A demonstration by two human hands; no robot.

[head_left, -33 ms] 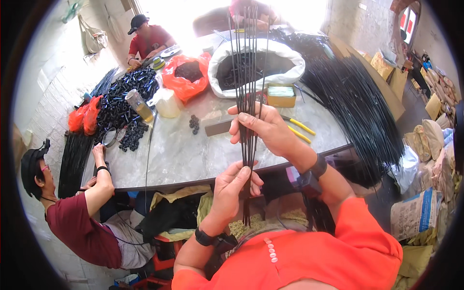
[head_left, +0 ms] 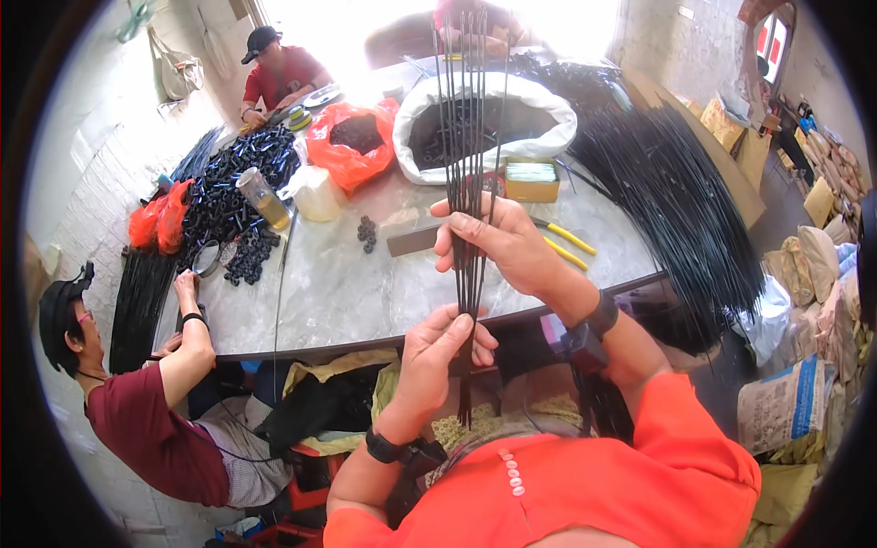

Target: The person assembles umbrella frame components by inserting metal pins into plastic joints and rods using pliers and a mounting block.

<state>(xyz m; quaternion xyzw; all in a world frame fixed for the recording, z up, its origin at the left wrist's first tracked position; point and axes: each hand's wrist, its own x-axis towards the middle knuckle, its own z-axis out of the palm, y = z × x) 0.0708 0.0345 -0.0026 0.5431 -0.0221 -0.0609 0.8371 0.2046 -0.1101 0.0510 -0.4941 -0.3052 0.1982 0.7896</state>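
A bundle of thin black rods [head_left: 468, 219] stands upright in front of me, its upper ends fanned slightly apart. Low on the bundle, my left hand [head_left: 440, 354] is closed around the rods, thumb across the front. Higher up, my right hand [head_left: 498, 239] pinches the same rods between thumb and fingers. The lower tips hang below my left hand, past the table edge. Just behind my right hand lie a dark flat block [head_left: 413, 241] and yellow-handled pliers [head_left: 568, 245], partly covered by the hand.
The grey table [head_left: 320, 301] holds a white sack [head_left: 406, 151] of dark parts, a red bag [head_left: 320, 151], a small box [head_left: 532, 187], a jar [head_left: 263, 199] and a heap of black tubes [head_left: 239, 178]. More black rods [head_left: 676, 201] overhang its right edge. A co-worker [head_left: 155, 411] sits at left.
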